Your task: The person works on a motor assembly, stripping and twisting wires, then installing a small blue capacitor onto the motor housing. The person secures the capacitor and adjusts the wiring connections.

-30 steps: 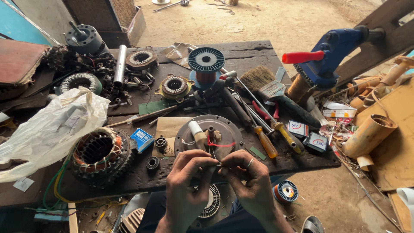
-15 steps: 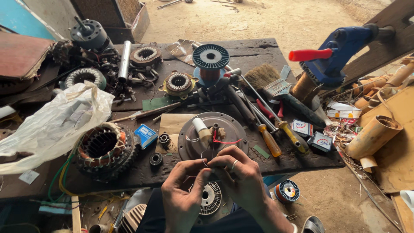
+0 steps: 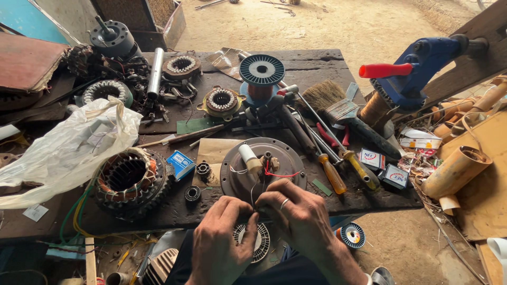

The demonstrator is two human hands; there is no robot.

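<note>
Both hands meet at six o'clock of a round metal motor plate point(image 3: 274, 158). Left hand point(image 3: 219, 245) and right hand point(image 3: 298, 216) pinch thin wires point(image 3: 252, 196) between closed fingertips.

Motor-repair workshop; stators point(image 3: 129, 177), wire spools point(image 3: 261, 71), screwdrivers point(image 3: 331, 173) crowd the bench point(image 3: 317, 60).

A round grey motor plate point(image 3: 274, 158) lies flat on the bench, thin wires point(image 3: 252, 194) trailing from it.

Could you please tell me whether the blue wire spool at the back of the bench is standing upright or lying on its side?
Upright: the blue wire spool stands on one flange, its round top flange facing up.
</note>
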